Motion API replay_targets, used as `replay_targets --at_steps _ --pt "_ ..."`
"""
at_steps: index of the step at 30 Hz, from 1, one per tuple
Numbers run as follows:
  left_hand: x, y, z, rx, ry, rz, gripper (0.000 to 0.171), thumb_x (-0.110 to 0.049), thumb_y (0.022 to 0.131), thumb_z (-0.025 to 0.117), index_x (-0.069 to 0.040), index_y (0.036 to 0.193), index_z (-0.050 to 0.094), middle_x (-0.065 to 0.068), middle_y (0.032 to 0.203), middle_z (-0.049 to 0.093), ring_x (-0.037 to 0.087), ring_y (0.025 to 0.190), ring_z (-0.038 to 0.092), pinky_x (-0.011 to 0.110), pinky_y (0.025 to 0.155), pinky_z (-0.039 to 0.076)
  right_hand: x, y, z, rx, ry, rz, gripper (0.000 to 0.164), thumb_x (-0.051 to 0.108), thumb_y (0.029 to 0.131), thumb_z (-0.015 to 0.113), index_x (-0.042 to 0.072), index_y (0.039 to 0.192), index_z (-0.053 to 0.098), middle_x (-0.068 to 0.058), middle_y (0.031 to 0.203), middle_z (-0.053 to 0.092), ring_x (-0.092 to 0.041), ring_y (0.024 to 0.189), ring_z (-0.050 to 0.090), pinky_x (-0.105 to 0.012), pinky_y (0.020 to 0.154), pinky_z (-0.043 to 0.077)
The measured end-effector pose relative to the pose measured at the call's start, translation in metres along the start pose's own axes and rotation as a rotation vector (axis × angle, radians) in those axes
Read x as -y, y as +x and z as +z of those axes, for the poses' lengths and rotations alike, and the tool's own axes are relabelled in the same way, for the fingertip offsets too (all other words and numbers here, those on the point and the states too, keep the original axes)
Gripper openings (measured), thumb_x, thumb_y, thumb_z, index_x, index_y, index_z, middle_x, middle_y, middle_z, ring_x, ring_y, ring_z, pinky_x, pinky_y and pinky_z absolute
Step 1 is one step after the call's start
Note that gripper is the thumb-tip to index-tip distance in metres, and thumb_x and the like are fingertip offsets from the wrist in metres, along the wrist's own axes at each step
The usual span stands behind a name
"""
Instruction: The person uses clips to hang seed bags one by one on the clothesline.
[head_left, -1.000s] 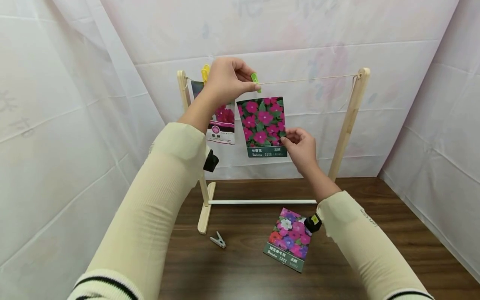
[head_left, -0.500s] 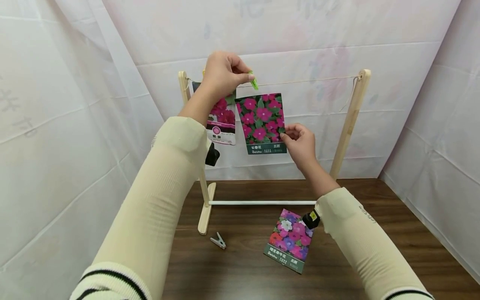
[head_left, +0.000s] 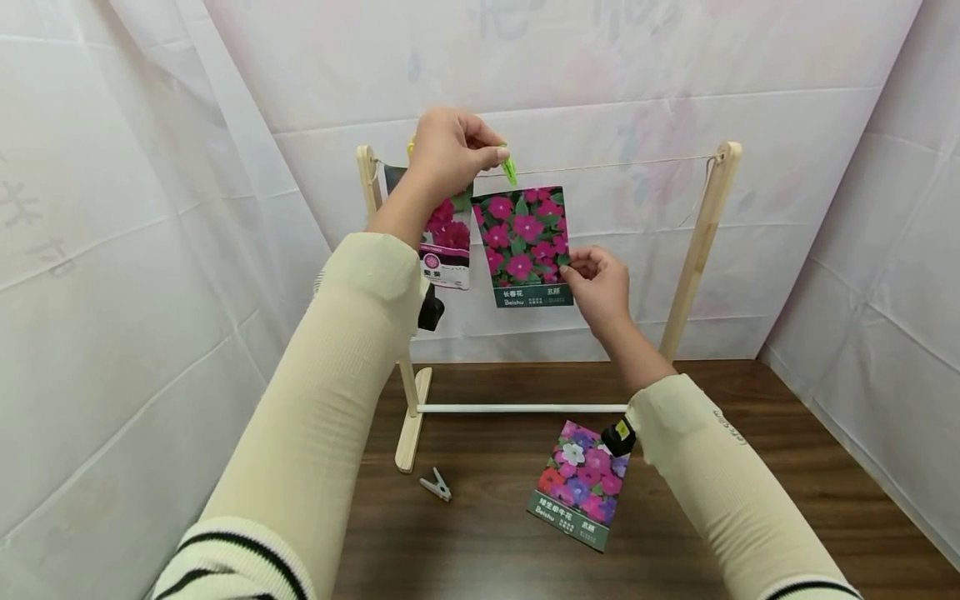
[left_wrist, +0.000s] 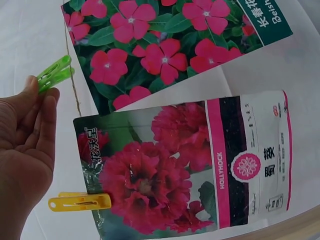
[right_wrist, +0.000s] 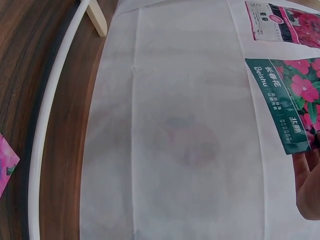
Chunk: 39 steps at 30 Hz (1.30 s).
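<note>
My left hand (head_left: 453, 150) pinches a green clothespin (head_left: 510, 172) by its handle end at the string (head_left: 622, 165). In the left wrist view the tips of the clothespin (left_wrist: 64, 71) are right at the string. With thumb and fingers, my right hand (head_left: 602, 287) pinches the lower right edge of a seed packet (head_left: 525, 242) with pink flowers, its top just below the string. To its left hangs a hollyhock seed packet (head_left: 447, 250), partly hidden behind my left hand and arm. A yellow clothespin (left_wrist: 80, 202) grips that packet's top edge on the string.
Two wooden posts (head_left: 701, 246) bear the string, with a white rod (head_left: 525, 408) low between them. On the dark wooden table (head_left: 480, 550) lie a grey clothespin (head_left: 437, 485) and another flower seed packet (head_left: 577, 483). Pale cloth (head_left: 780, 125) hangs behind.
My left hand has shifted slightly left, and the green clothespin now tilts with its tips down to the right. My right hand has raised the pink-flowered seed packet a little towards the string.
</note>
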<state>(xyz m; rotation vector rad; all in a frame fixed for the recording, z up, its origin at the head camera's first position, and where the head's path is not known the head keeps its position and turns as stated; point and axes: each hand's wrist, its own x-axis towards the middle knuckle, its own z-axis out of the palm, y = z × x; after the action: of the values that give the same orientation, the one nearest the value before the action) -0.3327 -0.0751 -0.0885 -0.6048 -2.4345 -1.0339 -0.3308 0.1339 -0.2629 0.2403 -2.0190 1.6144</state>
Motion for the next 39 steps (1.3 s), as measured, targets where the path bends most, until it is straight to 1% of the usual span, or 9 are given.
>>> replay_targets --at_steps 7,11,18,22,27,33,37,39 --pt "0.001 -0.001 -0.001 0.042 -0.019 0.010 0.019 -0.021 0.093 0.069 -0.007 0.103 0.077 0.006 0.094 0.074 0.012 0.085 0.068 0.022 0.078 0.052 0.001 0.003 -0.001 -0.027 0.011 0.003 0.014 0.003 0.091 0.067 -0.005 0.103 0.067 -0.016 0.095 0.068 -0.012 0.081 0.059 -0.020 0.069 0.048" --pt "0.001 -0.001 0.001 0.050 -0.027 0.018 0.020 -0.021 0.093 0.069 -0.006 0.103 0.077 0.006 0.095 0.074 0.012 0.084 0.067 0.022 0.077 0.052 0.004 0.005 0.001 -0.039 0.029 -0.007 0.015 0.002 0.090 0.068 -0.005 0.103 0.067 -0.017 0.096 0.069 -0.011 0.081 0.060 -0.020 0.070 0.048" --pt "0.000 0.000 0.007 0.050 0.016 0.042 0.020 -0.022 0.092 0.070 -0.007 0.102 0.077 0.004 0.098 0.073 0.010 0.080 0.063 0.022 0.074 0.050 0.010 0.007 0.007 -0.040 0.052 -0.011 0.015 0.001 0.089 0.068 -0.006 0.103 0.068 -0.015 0.092 0.069 -0.011 0.079 0.060 -0.020 0.069 0.048" --pt "-0.002 0.001 0.009 0.060 0.039 0.043 0.021 -0.024 0.092 0.070 -0.008 0.104 0.077 0.003 0.102 0.072 0.010 0.082 0.063 0.022 0.075 0.050 0.010 0.006 0.008 -0.045 0.072 -0.021 0.013 -0.001 0.088 0.069 -0.007 0.100 0.068 -0.013 0.089 0.068 -0.011 0.077 0.059 -0.020 0.068 0.049" --pt "-0.001 0.000 0.009 0.062 0.068 0.034 0.022 -0.024 0.092 0.070 -0.008 0.106 0.076 0.003 0.104 0.072 0.010 0.084 0.062 0.021 0.075 0.050 0.008 0.007 0.006 -0.041 0.068 -0.018 0.012 -0.002 0.089 0.068 -0.007 0.100 0.066 -0.017 0.094 0.068 -0.012 0.080 0.059 -0.019 0.071 0.049" --pt "-0.001 0.000 0.010 0.083 0.066 0.039 0.024 -0.025 0.092 0.070 -0.008 0.108 0.076 0.003 0.104 0.072 0.010 0.087 0.062 0.021 0.077 0.050 0.007 0.007 0.006 -0.033 0.061 -0.004 0.013 0.000 0.090 0.067 -0.007 0.101 0.066 -0.019 0.096 0.068 -0.013 0.081 0.059 -0.020 0.072 0.049" --pt "-0.001 0.000 0.010 0.099 0.073 0.042 0.027 -0.025 0.092 0.069 -0.007 0.112 0.074 0.004 0.106 0.072 0.010 0.091 0.063 0.021 0.081 0.050 0.007 0.008 0.006 -0.032 0.079 0.000 0.013 0.000 0.090 0.068 -0.008 0.101 0.066 -0.019 0.097 0.068 -0.012 0.080 0.059 -0.020 0.073 0.049" --pt "-0.001 0.000 0.010 0.103 0.074 0.056 0.029 -0.023 0.093 0.069 -0.006 0.116 0.072 0.006 0.107 0.071 0.012 0.093 0.064 0.021 0.083 0.050 0.007 0.008 0.006 -0.029 0.093 -0.001 0.014 -0.001 0.089 0.068 -0.008 0.102 0.066 -0.020 0.098 0.068 -0.012 0.081 0.060 -0.020 0.073 0.050"
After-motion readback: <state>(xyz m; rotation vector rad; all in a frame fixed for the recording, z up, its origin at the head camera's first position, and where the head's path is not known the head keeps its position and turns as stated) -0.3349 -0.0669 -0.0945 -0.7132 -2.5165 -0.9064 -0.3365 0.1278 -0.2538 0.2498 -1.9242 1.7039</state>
